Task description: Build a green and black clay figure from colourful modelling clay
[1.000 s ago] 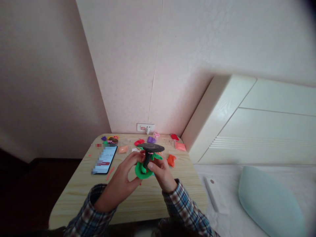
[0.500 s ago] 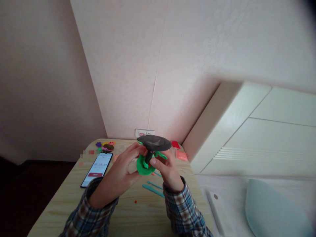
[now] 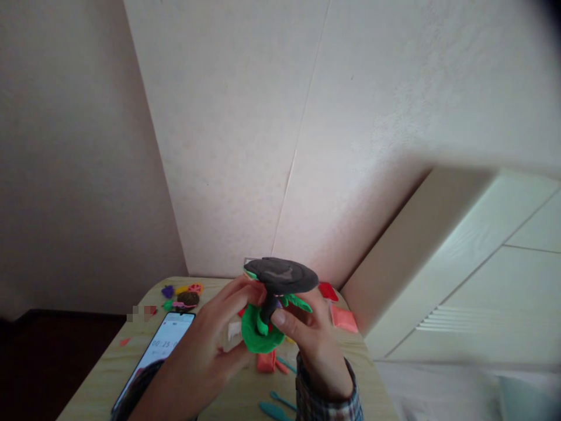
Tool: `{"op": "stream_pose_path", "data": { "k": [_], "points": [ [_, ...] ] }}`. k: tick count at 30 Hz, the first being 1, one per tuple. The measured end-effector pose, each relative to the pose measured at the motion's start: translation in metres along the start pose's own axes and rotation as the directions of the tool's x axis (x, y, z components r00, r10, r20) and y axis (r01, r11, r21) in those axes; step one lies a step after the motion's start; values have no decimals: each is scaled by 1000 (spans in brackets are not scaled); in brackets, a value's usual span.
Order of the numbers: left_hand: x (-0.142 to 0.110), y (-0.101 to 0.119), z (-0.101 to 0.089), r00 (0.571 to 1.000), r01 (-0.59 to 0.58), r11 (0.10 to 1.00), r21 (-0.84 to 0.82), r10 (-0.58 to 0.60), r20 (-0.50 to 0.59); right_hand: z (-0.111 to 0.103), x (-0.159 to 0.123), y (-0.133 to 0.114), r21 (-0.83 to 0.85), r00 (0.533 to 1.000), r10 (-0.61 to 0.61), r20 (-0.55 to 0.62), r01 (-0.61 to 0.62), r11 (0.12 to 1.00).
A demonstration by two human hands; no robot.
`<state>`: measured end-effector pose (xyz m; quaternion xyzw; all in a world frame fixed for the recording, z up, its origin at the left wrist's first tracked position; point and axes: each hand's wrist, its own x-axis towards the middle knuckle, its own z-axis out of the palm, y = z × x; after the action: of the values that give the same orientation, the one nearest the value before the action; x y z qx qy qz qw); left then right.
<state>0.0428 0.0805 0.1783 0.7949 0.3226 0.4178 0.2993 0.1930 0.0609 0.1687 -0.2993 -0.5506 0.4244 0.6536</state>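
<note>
Between my two hands is a clay model (image 3: 280, 276) with a flat dark grey disc on top, a black stem and a green round base (image 3: 258, 342). Green leaf-like strips stick out beside the stem. My left hand (image 3: 219, 327) grips it from the left, its upper fingers by the stem under the disc and its thumb side near the green base. With the thumb pressed at the stem, my right hand (image 3: 313, 339) holds it from the right. Some of the fingertips are hidden behind the model.
A phone (image 3: 160, 345) showing a timer lies on the wooden table (image 3: 100, 374). Small coloured clay pieces (image 3: 188, 298) sit at the back left. Red and coral packets (image 3: 344, 318) lie at the back right, a coral clay piece (image 3: 266, 362) and teal tools (image 3: 274, 409) nearer.
The view has tilted up and come closer, so table and hands appear lower and larger. Both hands keep holding the clay model, whose disc shows slightly more of its top.
</note>
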Motion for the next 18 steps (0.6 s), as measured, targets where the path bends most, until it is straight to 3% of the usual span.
{"op": "stream_pose_path", "data": {
  "k": [8,18],
  "points": [
    [1,-17,4,998,24,1000,-4,-24,-59,-4,6,4,-17,994,112,7,-112,994],
    [9,-5,7,996,83,988,-132,-79,29,-10,2,-2,20,993,117,30,-118,993]
  ]
}}
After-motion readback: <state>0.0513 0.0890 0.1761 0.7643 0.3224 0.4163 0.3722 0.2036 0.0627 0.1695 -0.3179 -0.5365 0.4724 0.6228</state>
